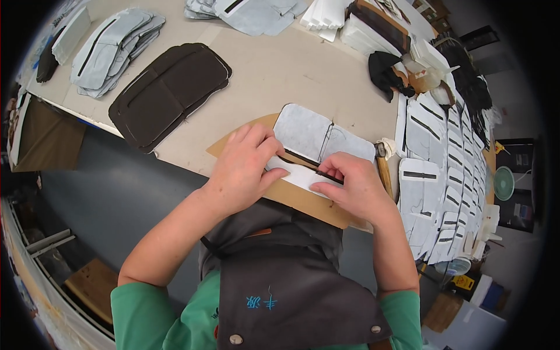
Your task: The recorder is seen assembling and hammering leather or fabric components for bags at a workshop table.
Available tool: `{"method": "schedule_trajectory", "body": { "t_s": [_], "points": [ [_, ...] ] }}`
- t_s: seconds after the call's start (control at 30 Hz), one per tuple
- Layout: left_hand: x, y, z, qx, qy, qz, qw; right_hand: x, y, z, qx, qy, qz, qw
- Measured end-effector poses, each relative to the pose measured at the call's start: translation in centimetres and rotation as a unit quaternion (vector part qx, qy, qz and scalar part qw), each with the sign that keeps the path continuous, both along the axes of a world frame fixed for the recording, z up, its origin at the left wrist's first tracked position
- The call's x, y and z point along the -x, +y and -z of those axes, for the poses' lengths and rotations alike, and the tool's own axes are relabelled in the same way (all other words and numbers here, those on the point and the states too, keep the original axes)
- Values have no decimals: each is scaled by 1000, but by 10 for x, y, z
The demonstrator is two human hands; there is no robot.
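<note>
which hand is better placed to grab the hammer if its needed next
Likely the right hand: the hammer lies close by on its outer side. The left hand is farther off, and the right hand sits in between.

A workshop is indicated: on the worktable (291, 64), stacked panels (111, 49) are placed beyond the left hand (248, 160), overlapping panel rows (418, 192) are laid right of the right hand (350, 182), and a hammer (384, 170) is positioned just beside it.
</note>
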State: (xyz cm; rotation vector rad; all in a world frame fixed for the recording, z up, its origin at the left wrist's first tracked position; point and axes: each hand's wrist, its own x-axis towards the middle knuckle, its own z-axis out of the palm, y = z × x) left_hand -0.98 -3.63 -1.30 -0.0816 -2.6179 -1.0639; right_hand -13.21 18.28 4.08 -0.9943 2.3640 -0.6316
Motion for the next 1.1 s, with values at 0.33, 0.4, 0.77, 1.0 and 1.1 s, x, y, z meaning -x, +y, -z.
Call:
{"method": "schedule_trajectory", "body": {
  "t_s": [0.33,0.4,0.77,1.0,1.1],
  "points": [
    [15,24,-3,10,-17,54,998,-11,-2,20,145,-2,38,989],
    [16,23,-3,-2,-25,58,998,-13,-1,22,156,-28,67,985],
    [14,21,-6,-4,-26,66,997,-16,6,39,207,101,2,973],
    [11,22,-1,19,17,59,998,-18,9,45,215,188,-53,957],
    [4,13,1,34,28,41,998,-18,7,41,207,189,-64,958]
  ]
}}
